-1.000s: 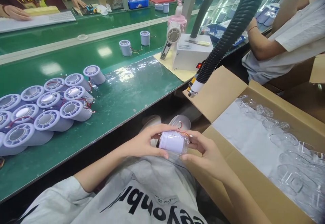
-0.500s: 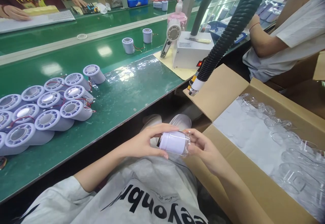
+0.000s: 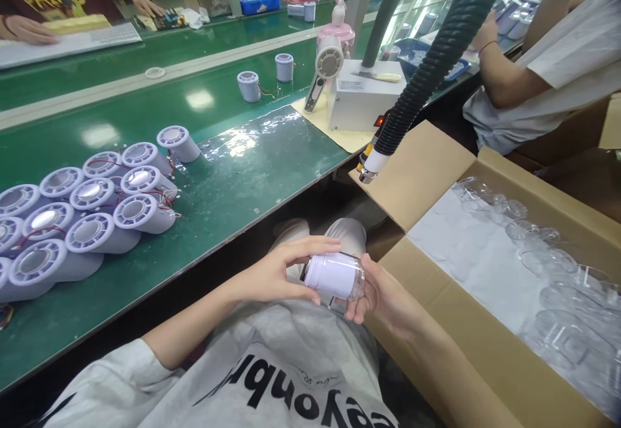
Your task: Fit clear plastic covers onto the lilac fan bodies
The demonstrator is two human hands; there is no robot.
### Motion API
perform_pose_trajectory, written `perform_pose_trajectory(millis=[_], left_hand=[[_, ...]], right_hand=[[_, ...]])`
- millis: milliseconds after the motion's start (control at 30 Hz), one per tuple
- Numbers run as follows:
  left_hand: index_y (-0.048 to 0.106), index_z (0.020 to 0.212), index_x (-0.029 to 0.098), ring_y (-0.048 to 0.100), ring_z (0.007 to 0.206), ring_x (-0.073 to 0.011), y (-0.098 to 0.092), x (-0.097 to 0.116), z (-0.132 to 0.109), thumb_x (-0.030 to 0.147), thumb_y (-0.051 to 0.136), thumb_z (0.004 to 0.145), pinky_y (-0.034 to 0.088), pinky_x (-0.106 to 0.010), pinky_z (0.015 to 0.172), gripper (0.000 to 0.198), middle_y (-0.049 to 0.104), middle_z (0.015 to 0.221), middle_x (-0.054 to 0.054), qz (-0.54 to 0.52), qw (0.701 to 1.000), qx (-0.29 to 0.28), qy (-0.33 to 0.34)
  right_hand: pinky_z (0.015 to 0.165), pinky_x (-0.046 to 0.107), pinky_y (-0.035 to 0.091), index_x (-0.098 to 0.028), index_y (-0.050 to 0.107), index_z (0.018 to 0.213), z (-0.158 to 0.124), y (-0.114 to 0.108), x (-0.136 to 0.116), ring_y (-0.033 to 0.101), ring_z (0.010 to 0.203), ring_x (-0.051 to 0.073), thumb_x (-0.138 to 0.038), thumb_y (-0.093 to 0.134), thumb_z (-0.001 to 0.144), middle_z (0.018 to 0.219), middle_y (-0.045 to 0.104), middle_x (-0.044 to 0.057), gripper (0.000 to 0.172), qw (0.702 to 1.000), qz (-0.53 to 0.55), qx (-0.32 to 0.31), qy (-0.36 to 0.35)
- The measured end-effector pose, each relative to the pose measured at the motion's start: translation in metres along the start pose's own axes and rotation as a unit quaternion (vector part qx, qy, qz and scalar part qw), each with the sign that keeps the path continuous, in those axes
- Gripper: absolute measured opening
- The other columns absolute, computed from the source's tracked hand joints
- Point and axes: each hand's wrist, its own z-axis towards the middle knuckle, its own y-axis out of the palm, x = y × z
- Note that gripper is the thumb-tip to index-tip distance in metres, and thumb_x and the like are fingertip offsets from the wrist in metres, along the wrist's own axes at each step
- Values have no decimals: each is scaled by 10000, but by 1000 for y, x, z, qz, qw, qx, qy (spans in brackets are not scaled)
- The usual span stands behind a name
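2 hands on white cylinder [image 3: 332, 274], over my lap, just beside cardboard box [image 3: 422, 176]. Left hand [image 3: 274, 276] wraps 1 end; right hand [image 3: 383, 295] cups clear-capped end, fingers curled. My judgement: support both ends, press straight, avoid skew.

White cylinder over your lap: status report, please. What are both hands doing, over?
Left hand and right hand both gripping white cylinder, held sideways over lap. Clear cover on its right end. Open cardboard box close beside right hand.
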Motion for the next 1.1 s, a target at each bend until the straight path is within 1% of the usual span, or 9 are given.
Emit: perform_pose_trajectory(millis=[267, 367, 433, 500, 567, 600, 800, 1000, 1100], left_hand=[[563, 1301, 276, 526, 1255, -275, 7, 6, -2, 275, 791, 741, 484, -394, 1008, 605, 549, 1348, -95, -14, 996, 23, -80], [519, 1322, 259, 594, 1125, -226, 9, 11, -3, 291, 757, 776, 505, -359, 968, 597, 553, 1297, -86, -65, 988, 52, -130], [513, 1320, 254, 604, 1081, -206, 10, 13, -3, 296, 750, 783, 512, -336, 942, 589, 559, 1264, -78, -90, 983, 61, -146], [512, 1318, 255, 606, 1049, -195, 10, 14, -3, 304, 751, 784, 519, -317, 914, 586, 569, 1224, -70, -101, 981, 58, -156], [511, 1323, 263, 606, 1036, -190, 10, 15, -3, 322, 743, 793, 525, -301, 886, 582, 570, 1224, -67, -109, 980, 47, -161], [506, 1334, 269, 608, 1034, -193, 9, 16, -3, 334, 740, 796, 528, -298, 870, 590, 571, 1233, -69, -112, 980, 38, -162], [467, 1414, 305, 573, 1192, -254, 3, 17, -3, 295, 785, 752, 480, -396, 1019, 735, 535, 1370, -91, -78, 987, -17, -138], [390, 1469, 312, 620, 1161, -244, 3, 11, -4, 245, 755, 781, 480, -405, 1030, 782, 580, 1346, -82, -138, 974, -29, -177], [374, 1477, 317, 625, 1157, -240, 9, 0, -5, 234, 748, 783, 482, -396, 1019, 793, 613, 1317, -75, -168, 965, -40, -197]], right_hand=[[370, 165, 469, -131, 632, 759, 2, -2, 6, 635, 437, 134, -786, 401, 844, 586, 657, 73, 699, 997, 2, -26, 67], [495, 257, 561, -149, 598, 961, 0, -5, 13, 684, 563, 181, -588, 417, 948, 727, 697, 82, 475, 987, -137, 55, -62], [769, 361, 600, -202, 517, 1203, -3, -9, 15, 705, 936, 233, -335, 534, 946, 1142, 679, 129, 289, 923, -278, 110, -242], [1038, 456, 470, -305, 417, 1362, -5, -13, 16, 494, 1309, 257, -123, 577, 896, 1508, 414, 89, 526, 817, -401, 91, -403], [1135, 482, 356, -384, 410, 1394, -6, -16, 14, 350, 1415, 245, -30, 567, 879, 1577, 308, 14, 644, 746, -465, 32, -475], [1142, 471, 349, -401, 439, 1382, -6, -16, 13, 362, 1408, 239, -28, 585, 880, 1556, 351, 0, 642, 742, -472, 12, -477], [888, 369, 569, -359, 590, 1290, -6, -12, 10, 648, 1097, 253, -381, 748, 841, 1278, 642, 49, 476, 933, -204, -11, -298], [610, 269, 551, -354, 656, 1237, -8, -13, 11, 657, 684, 166, -324, 780, 803, 904, 734, 0, 452, 962, -155, -2, -223], [666, 284, 542, -316, 659, 1250, -6, -11, 18, 643, 663, 167, -290, 760, 808, 765, 712, -17, 454, 959, -196, 32, -202]])
